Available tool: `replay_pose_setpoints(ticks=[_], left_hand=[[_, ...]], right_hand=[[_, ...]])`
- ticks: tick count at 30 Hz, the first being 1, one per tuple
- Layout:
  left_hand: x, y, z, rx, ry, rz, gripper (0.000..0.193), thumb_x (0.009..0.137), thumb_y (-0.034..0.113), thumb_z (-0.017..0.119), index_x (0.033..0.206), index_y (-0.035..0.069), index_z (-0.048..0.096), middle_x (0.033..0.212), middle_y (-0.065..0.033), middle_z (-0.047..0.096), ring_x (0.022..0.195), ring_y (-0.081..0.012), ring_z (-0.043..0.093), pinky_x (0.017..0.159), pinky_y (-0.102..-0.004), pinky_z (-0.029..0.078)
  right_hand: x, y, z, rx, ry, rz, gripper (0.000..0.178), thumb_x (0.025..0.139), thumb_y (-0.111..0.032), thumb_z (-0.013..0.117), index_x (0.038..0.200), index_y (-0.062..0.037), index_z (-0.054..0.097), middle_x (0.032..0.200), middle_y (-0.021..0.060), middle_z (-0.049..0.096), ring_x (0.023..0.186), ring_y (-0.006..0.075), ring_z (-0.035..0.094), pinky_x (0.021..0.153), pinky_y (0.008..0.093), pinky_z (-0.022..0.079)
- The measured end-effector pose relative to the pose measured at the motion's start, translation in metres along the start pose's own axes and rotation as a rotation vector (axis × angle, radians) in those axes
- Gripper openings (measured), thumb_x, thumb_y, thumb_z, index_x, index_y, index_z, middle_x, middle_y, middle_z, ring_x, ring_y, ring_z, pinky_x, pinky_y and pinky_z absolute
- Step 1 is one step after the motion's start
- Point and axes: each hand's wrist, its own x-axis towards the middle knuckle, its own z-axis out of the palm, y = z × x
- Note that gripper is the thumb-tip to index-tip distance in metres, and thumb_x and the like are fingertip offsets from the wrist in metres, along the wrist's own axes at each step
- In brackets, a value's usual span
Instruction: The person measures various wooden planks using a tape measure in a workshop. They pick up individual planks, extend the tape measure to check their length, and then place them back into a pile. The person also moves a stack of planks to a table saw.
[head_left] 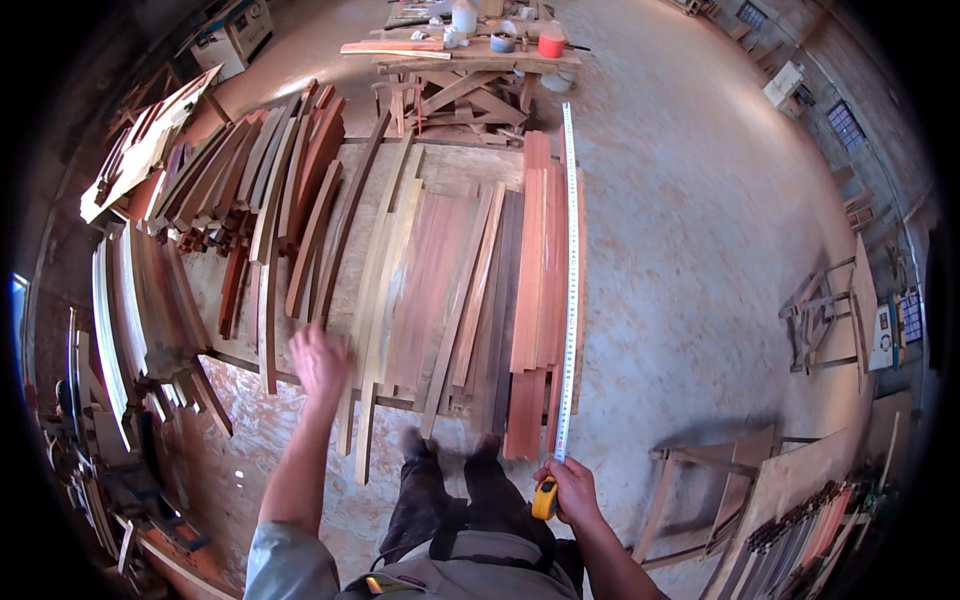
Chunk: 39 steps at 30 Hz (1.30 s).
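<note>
My right hand (575, 490) is closed around a yellow and black tape measure (545, 498) in front of my right leg. Its white blade (572, 250) runs out far ahead, along the right edge of a stack of reddish boards (538, 270). On the left, my left hand (319, 362) hovers by the near ends of a dark wooden strip (345, 240) and a pale strip, its fingers loosely apart and a little blurred. I see nothing held in it. Between the hands lies a row of pale, pinkish and brown strips (430, 290), part of it smeared.
More strips are piled at the left (240, 170), with a bundle of pale-edged boards (140, 310) nearer me. Beyond stands a workbench (470, 62) with a red container (551, 40). A wooden frame (665, 490) and a rack of strips (800, 540) stand at the lower right.
</note>
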Motion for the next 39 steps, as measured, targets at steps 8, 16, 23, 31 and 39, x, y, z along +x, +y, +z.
replay_pose_setpoints(ticks=[8, 16, 23, 31, 39], left_hand=[[-0.048, 0.115, 0.0, -0.251, -0.584, 0.123, 0.055, 0.084, 0.035, 0.061, 0.121, -0.004, 0.049, 0.109, -0.0263, 0.057, 0.101, -0.0425, 0.059, 0.087, -0.05, 0.048], [-0.027, 0.131, 0.005, -0.275, -0.572, 0.106, 0.038, 0.082, 0.029, 0.057, 0.101, -0.004, 0.051, 0.104, -0.0284, 0.058, 0.096, -0.0459, 0.059, 0.083, -0.0515, 0.049], [-0.015, 0.17, 0.001, -0.182, -0.632, 0.067, 0.072, 0.084, 0.045, 0.063, 0.13, -0.005, 0.039, 0.115, -0.03, 0.054, 0.102, -0.0454, 0.058, 0.088, -0.0512, 0.048], [-0.027, 0.184, 0.034, -0.085, -0.44, 0.082, 0.084, 0.078, 0.036, 0.068, 0.14, -0.008, 0.029, 0.112, -0.0257, 0.054, 0.108, -0.0401, 0.053, 0.091, -0.0451, 0.047], [-0.051, 0.107, -0.034, -1.187, -0.731, -0.428, 0.069, 0.084, 0.021, 0.063, 0.142, -0.005, 0.037, 0.13, -0.0197, 0.055, 0.116, -0.0251, 0.056, 0.098, -0.0344, 0.044]], right_hand=[[-0.005, -0.01, 0.006, 0.033, 0.015, 0.022, 0.018, 0.096, -0.017, 0.052, 0.094, -0.0004, 0.059, 0.08, 0.0097, 0.066, 0.067, 0.0163, 0.062, 0.062, 0.0302, 0.05], [-0.011, 0.001, -0.014, 0.152, 0.075, 0.065, 0.018, 0.096, -0.016, 0.052, 0.092, -0.0002, 0.059, 0.078, 0.0096, 0.065, 0.066, 0.0163, 0.061, 0.061, 0.0301, 0.05], [-0.018, -0.006, -0.013, 0.204, 0.082, 0.094, 0.02, 0.095, -0.015, 0.053, 0.086, 0.0008, 0.062, 0.08, 0.0086, 0.063, 0.074, 0.0158, 0.059, 0.068, 0.0286, 0.047], [-0.02, -0.01, -0.018, 0.201, 0.094, 0.111, 0.019, 0.095, -0.016, 0.054, 0.089, 0.0011, 0.06, 0.079, 0.0098, 0.063, 0.069, 0.0165, 0.059, 0.063, 0.0297, 0.048], [0.008, 0.01, -0.02, 0.155, 0.059, -0.038, 0.014, 0.092, -0.014, 0.057, 0.091, 0.0005, 0.059, 0.074, 0.0127, 0.064, 0.063, 0.019, 0.061, 0.057, 0.0325, 0.049]])
